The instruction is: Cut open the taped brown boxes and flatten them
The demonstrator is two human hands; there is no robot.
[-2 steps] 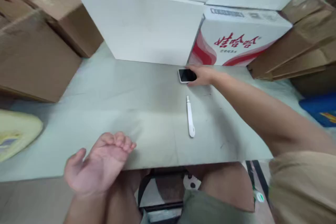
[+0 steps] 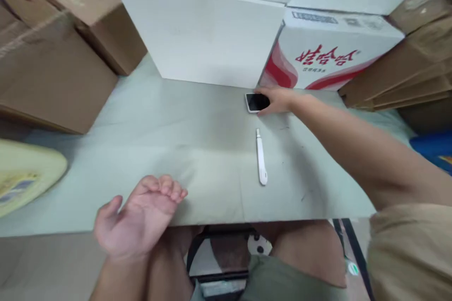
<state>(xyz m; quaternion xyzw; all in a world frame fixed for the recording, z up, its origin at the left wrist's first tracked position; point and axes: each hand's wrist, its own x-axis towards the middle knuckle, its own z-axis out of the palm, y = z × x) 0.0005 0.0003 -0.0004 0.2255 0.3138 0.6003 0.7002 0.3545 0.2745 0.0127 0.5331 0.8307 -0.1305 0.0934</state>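
Note:
My right hand reaches to the back of the table, its thumb and fingers closed around the right end of a phone. The phone lies flat with its dark screen up and a white rim showing; its right end is hidden by the hand. In front of it, apart from both hands, lies a slim white-handled tool with a narrow tip, perhaps a knife. At the front left, my left hand is held palm up over the table edge, with fingers slightly curled, thumb apart and nothing in it.
Large white boxes and a white carton with red lettering stand along the back of the pale table. Brown cardboard boxes rise at left, more cartons at right. A pale yellow bottle lies at the left edge.
The view has swung slightly left, so everything appears a little farther right. Both hands, the phone and the white tool keep about the same places on the table.

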